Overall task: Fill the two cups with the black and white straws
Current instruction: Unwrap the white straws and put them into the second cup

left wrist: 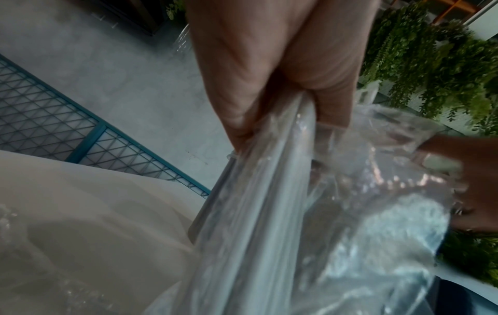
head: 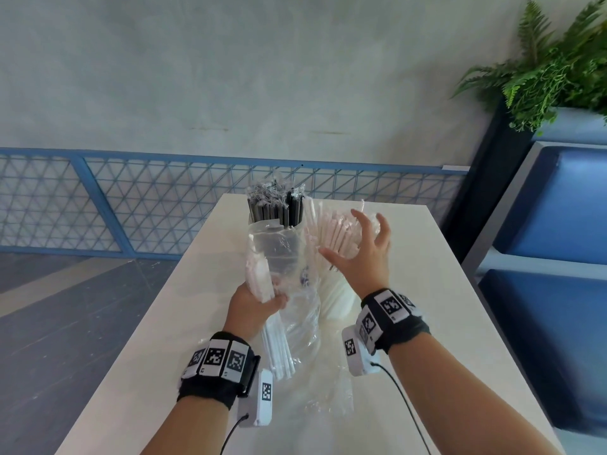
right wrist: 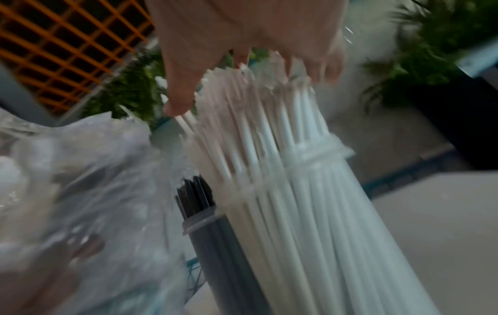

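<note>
Black straws (head: 274, 210) stand in a clear cup (right wrist: 213, 245) at the far middle of the table. Right of it, a thick sheaf of white straws (head: 331, 231) stands upright and fans out at the top; its cup is mostly hidden. My right hand (head: 361, 244) hovers over their tips with the fingers spread, holding nothing. My left hand (head: 262, 300) grips a tilted bundle of white straws (head: 279, 349) together with a clear plastic bag (head: 289, 257). In the left wrist view the bundle (left wrist: 264, 191) runs down from my fist. The right wrist view is blurred.
The pale table (head: 427, 290) is narrow, its far edge just behind the cups. More crumpled clear plastic (head: 328, 395) lies between my forearms. A blue mesh railing (head: 131, 205) stands beyond, with a blue seat (head: 551, 224) and a planter (head: 542, 77) to the right.
</note>
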`<state>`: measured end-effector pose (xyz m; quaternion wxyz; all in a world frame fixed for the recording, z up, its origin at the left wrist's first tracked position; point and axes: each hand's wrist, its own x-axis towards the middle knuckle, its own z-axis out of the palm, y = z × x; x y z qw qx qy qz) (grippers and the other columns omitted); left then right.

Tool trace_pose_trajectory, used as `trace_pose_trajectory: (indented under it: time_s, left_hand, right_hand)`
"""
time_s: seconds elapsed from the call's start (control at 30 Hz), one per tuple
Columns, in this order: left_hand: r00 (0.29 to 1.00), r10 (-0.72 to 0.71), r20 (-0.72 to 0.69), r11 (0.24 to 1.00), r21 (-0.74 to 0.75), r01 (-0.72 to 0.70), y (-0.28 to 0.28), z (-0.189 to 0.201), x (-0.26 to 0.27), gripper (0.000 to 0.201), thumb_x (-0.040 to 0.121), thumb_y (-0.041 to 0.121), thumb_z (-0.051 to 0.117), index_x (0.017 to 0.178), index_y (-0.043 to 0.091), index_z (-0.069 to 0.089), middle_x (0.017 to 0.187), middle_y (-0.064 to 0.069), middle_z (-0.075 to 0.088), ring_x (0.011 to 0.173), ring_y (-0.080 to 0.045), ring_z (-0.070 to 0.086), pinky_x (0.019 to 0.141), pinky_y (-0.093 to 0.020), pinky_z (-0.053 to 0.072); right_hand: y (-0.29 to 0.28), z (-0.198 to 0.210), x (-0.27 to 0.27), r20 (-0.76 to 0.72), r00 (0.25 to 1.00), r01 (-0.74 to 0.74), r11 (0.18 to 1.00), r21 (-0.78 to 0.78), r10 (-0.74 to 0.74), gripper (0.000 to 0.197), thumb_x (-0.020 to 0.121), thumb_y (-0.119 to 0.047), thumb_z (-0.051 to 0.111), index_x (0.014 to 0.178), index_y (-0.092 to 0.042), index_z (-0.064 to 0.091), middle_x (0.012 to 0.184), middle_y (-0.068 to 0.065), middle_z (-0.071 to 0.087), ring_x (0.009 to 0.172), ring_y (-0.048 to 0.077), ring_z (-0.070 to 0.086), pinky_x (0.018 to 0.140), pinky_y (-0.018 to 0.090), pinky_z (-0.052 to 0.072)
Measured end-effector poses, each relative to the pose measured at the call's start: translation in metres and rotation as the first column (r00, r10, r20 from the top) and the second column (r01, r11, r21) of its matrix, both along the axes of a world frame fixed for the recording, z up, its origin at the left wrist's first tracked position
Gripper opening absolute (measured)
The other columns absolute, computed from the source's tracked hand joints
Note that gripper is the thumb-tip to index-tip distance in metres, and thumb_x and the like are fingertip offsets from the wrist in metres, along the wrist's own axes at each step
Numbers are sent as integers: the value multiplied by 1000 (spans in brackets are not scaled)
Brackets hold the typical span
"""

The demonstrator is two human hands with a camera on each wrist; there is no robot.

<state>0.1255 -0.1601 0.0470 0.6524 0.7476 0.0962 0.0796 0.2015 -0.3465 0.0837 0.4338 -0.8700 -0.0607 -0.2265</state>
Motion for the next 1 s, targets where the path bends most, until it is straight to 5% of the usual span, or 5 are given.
trace_pose_trajectory:
  time_s: [0.2, 0.37, 0.53, 0.9, 1.0]
  left_hand:
    - [1000, 20, 20, 1000, -3, -20, -6, 2, 7, 26, 69, -5, 74, 87, 12, 65, 74, -5, 68, 62, 1, 65, 60, -6, 46]
    - [1000, 23, 8, 1000, 1, -23, -9, -4, 10, 25, 68, -5, 74, 86, 10, 66, 74, 0, 70, 73, -12, 68, 70, -16, 49]
    - [999, 33, -5, 999, 18, -33, -3, -4, 12, 26, 66, 1, 77, 83, 17, 66, 81, -10, 71, 83, -26, 68, 82, -31, 51]
    - [1000, 4, 29, 994, 107, -7, -13, -1, 12, 22, 72, 5, 75, 90, 15, 68, 79, 4, 70, 74, -1, 65, 66, -9, 46]
    - [999, -2, 40, 998, 61, 0, -15, 1, 10, 18, 72, 6, 76, 87, 10, 69, 84, 0, 70, 82, -10, 65, 73, -18, 47]
  right_hand:
    - [5, -15, 15, -62, 996, -63, 995, 71, 68, 104, 54, -30, 88, 138, -35, 27, 152, 7, -1, 131, 30, 38, 101, 45, 46]
    - [9, -20, 31, -94, 995, 39, 998, 50, -34, 57, 67, -3, 70, 119, -1, 46, 133, 15, 34, 102, 37, 52, 87, 48, 51]
    - [4, 4, 46, -152, 988, 33, 999, 38, -27, 49, 76, 3, 61, 122, -5, 48, 130, 10, 38, 105, 34, 53, 94, 40, 48]
    - [-13, 46, 41, -330, 935, -175, 978, -117, 128, 60, 78, -22, 71, 130, -13, 43, 135, 13, 40, 117, 26, 46, 96, 28, 36]
    - [-14, 47, 16, 26, 998, -58, 995, 86, 56, 51, 78, -29, 72, 121, -15, 49, 123, 3, 43, 112, 17, 44, 97, 23, 36]
